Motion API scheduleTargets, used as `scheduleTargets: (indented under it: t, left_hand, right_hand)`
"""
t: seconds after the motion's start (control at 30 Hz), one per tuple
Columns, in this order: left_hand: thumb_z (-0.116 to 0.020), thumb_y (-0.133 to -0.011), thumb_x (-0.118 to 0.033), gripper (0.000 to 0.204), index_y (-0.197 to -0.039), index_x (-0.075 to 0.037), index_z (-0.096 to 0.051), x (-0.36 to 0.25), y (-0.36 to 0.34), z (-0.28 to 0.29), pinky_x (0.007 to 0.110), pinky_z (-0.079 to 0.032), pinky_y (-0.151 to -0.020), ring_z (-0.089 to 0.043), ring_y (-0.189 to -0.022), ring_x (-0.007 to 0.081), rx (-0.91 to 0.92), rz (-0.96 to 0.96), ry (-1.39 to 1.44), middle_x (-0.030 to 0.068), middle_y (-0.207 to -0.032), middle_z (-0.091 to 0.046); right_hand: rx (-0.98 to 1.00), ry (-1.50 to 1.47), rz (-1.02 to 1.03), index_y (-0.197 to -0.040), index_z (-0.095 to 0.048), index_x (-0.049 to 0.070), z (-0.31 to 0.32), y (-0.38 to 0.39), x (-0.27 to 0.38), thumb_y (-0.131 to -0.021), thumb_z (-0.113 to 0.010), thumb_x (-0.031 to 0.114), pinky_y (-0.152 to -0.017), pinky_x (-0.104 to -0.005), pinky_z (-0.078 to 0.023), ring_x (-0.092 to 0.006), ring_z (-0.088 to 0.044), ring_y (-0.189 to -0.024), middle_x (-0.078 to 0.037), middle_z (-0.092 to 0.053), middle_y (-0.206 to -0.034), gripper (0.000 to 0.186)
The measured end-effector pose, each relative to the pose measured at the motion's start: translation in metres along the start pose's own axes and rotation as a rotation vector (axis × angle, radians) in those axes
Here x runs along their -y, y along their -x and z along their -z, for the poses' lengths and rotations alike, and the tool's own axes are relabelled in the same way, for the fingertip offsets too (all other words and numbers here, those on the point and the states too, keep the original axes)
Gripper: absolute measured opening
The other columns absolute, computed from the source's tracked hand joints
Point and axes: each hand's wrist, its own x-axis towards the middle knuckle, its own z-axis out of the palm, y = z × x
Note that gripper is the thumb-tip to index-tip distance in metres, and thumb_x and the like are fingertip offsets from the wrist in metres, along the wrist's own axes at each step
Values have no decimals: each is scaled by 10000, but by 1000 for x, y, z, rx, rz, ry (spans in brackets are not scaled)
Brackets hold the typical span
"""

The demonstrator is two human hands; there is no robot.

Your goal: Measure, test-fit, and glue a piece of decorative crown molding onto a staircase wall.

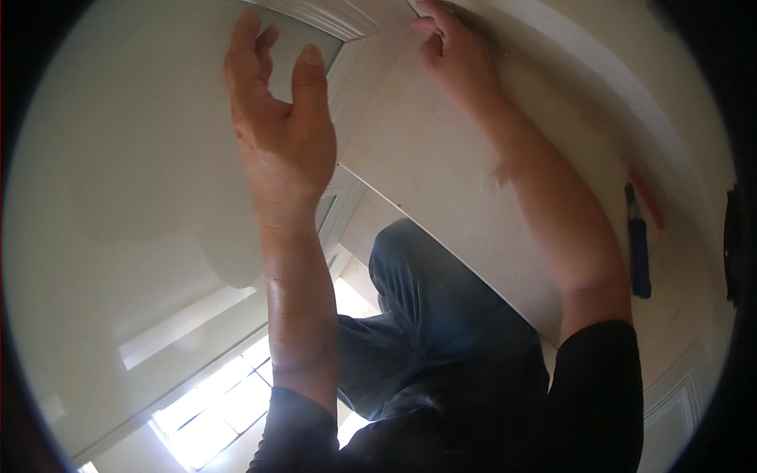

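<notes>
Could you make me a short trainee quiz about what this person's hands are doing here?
1. True or false: the left hand lies flat and open on the white panel.
2. What does the right hand touch? A) the blue tool B) the white board C) the window
3. Name the blue thing lying right of the right forearm.

Key: 1 true. 2 B, the white board. 3 a blue-handled tool.

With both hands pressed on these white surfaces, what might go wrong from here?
1. The left hand lies flat and open on the smooth white panel beside the moulded trim; it grips nothing, so it may slip.
2. The right hand presses the white board only at its top edge, so the board might shift.
3. The blue tool lies loose near the right arm; an elbow could knock it.
</notes>
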Motion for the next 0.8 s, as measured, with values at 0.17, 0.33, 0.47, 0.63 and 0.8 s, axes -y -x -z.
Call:
scheduleTargets:
  t: [0.17,0.33,0.47,0.63,0.8]
  left_hand:
    - [-623,-1014,-191,636,-1547,36,-361,-18,-6,2,478,-388,-1177,-436,-1453,408,-63,67,28,305,-1508,-469]
    - [-621,-1014,-169,646,-1558,44,-344,-16,-12,4,476,-360,-1193,-395,-1479,412,-52,62,61,326,-1528,-440]
    - [-634,-1013,-187,657,-1556,48,-349,-19,-12,6,465,-337,-1208,-374,-1496,393,-20,82,39,315,-1547,-423]
    - [-624,-1018,-177,638,-1546,67,-360,-16,-14,18,444,-315,-1222,-386,-1493,355,-42,68,274,292,-1549,-430]
    - [-586,-1016,-141,627,-1536,114,-345,-23,-20,43,418,-309,-1214,-407,-1467,330,-4,244,716,259,-1553,-434]
  right_hand:
    - [-146,-79,39,-1359,-565,86,-7,-2,-3,-969,-547,128,-907,-463,-560,-363,-700,-1036,-138,-735,-1195,393]
    - [-160,-70,98,-1354,-571,87,-8,-7,-2,-925,-531,47,-895,-438,-573,-340,-714,-1019,-113,-746,-1182,433]
    - [-160,-85,104,-1314,-610,80,-4,-7,-2,-930,-542,53,-896,-418,-577,-334,-720,-1010,-118,-749,-1166,390]
    - [-133,-82,98,-1209,-676,56,-6,-5,-2,-959,-571,92,-880,-411,-576,-338,-721,-1003,-139,-748,-1136,274]
    - [-82,-35,65,-1204,-706,75,-9,-2,-2,-999,-614,125,-874,-321,-575,-209,-748,-972,-105,-770,-1101,230]
